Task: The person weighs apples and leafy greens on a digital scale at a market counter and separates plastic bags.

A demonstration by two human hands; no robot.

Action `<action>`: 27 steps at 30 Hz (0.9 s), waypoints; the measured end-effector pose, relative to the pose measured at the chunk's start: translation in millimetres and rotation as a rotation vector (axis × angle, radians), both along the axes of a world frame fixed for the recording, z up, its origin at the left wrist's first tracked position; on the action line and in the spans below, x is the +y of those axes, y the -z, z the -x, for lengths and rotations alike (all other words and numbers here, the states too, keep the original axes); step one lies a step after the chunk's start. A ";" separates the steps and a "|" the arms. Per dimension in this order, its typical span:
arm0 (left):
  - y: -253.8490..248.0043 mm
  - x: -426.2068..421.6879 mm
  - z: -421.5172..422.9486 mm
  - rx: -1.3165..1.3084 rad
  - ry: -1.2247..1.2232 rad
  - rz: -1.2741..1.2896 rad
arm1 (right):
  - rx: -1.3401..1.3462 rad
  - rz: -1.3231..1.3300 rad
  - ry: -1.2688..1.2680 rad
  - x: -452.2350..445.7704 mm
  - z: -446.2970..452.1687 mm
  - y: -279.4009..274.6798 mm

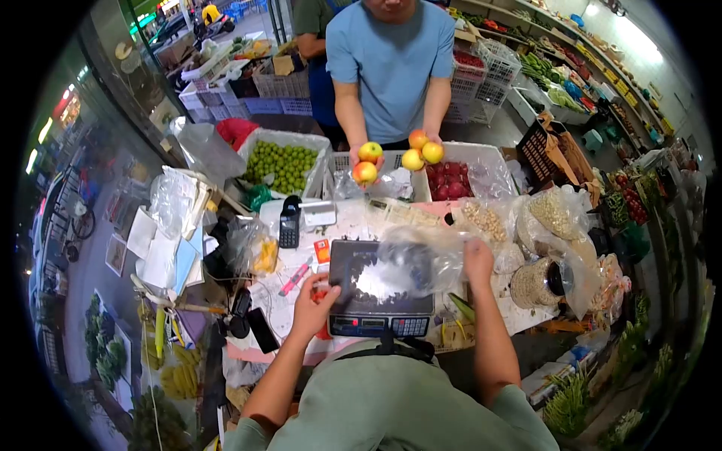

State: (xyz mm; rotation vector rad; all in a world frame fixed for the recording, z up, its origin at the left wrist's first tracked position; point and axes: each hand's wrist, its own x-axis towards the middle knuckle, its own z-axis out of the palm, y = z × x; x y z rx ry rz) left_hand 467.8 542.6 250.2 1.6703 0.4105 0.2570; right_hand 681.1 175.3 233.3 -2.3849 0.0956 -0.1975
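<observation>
My right hand [478, 261] is closed on a clear plastic bag [432, 259], which spreads leftward over the digital scale [382, 319]. The scale's dark plate has a bright glare patch at its middle. Beside the scale's left edge is my left hand [310, 304], thumb and fingers apart. Something red shows between and below these fingers, too covered to name. Across the table, a person in a blue shirt [391, 64] holds several red-yellow apples [368, 152] in two hands, above the crates and apart from my hands.
A card terminal [289, 222], a pink marker [295, 276] and a phone [262, 329] lie left of the scale. Green fruit fills a crate [322, 167] at the back. To the right stand a jar [535, 283] and bagged goods [556, 214]. Another person stands behind.
</observation>
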 end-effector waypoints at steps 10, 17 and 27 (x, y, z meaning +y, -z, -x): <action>104.2 -8.6 138.1 0.359 0.087 -0.198 | 0.370 -0.984 0.301 -33.2 -18.5 108.5; 170.4 -38.3 332.4 0.638 -0.414 -0.245 | 0.522 -1.259 0.404 -31.9 -25.2 135.3; 152.7 -236.8 547.7 1.319 -0.436 0.037 | -0.021 -0.524 -0.345 25.8 145.8 99.2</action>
